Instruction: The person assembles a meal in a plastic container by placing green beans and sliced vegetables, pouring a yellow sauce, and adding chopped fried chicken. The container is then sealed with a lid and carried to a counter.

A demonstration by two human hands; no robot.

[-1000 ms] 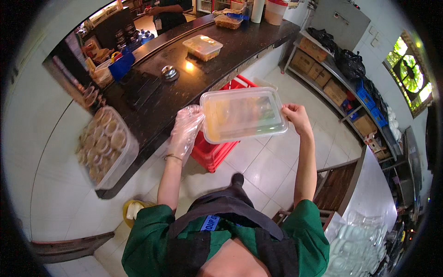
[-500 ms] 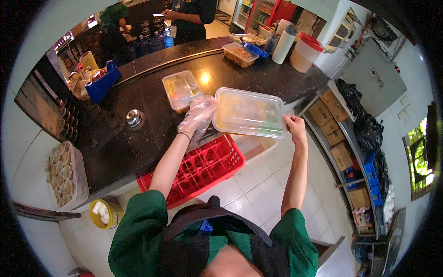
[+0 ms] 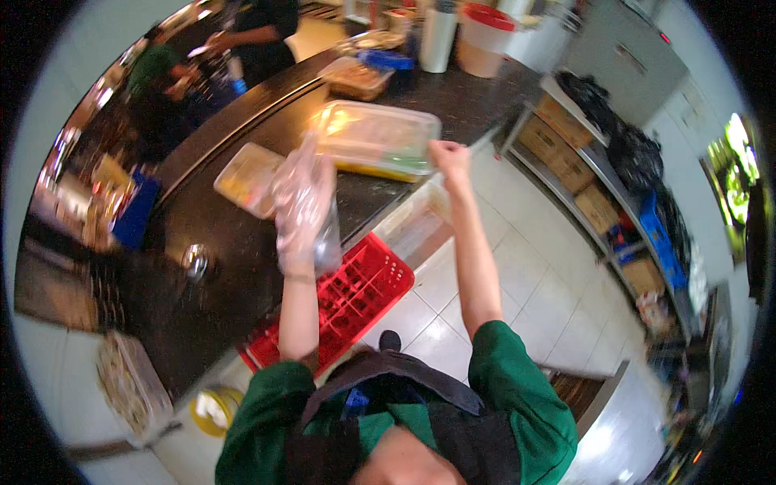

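Observation:
A clear rectangular plastic food container (image 3: 376, 137) with a lid is over the dark counter, yellow and green showing through it. My left hand (image 3: 303, 206), in a clear plastic glove, is closed at its left end; blur softens the fingers. At the opposite end, my bare right hand (image 3: 449, 159) pinches the edge. Just left of the gloved hand, a second clear container (image 3: 249, 178) with orange-yellow food rests on the counter, partly covered by the glove.
Below the counter's front edge stand a red divided crate (image 3: 356, 303) and a pale bin (image 3: 416, 226). Farther back are a food tub (image 3: 356, 77), a white bottle (image 3: 437, 40) and a red-topped bucket (image 3: 483, 40). A metal call bell (image 3: 195, 261) sits at left. Two people work beyond the counter.
The view has turned, shifting the scene leftward. Both hands have carried the lidded container farther in over the counter, beyond the second container's right side.

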